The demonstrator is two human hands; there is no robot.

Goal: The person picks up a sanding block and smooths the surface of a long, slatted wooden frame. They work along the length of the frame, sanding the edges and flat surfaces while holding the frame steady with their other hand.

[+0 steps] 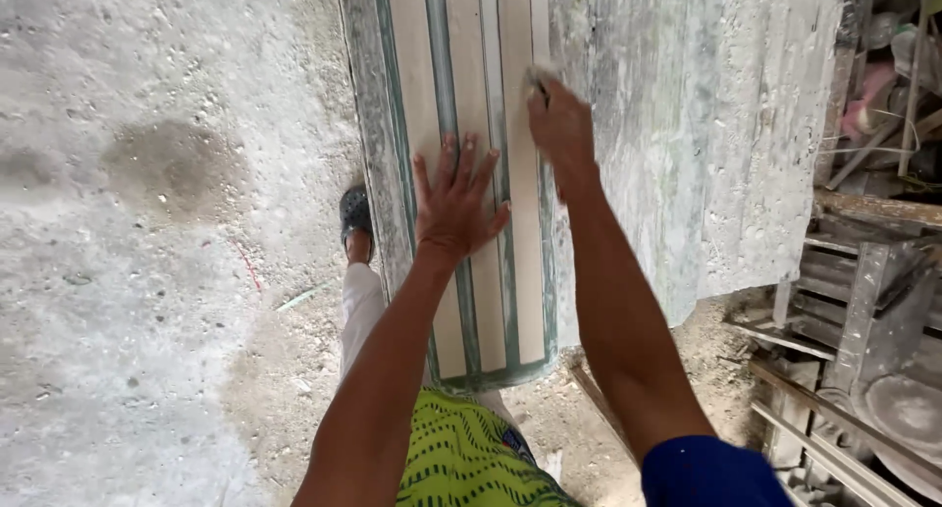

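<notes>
Stone column (461, 173), fluted in cream and green stripes, runs lengthwise away from us, its near end by our knees. We press our left hand (456, 205) flat on it, fingers spread, gripping nothing. Farther up the same axis, our right hand (559, 124) clenches a small abrasive pad (538, 75) against the stripes.

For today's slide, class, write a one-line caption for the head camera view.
Left hand lies flat on a striped cream-and-green panel while the right hand presses a small pad against it.
</notes>
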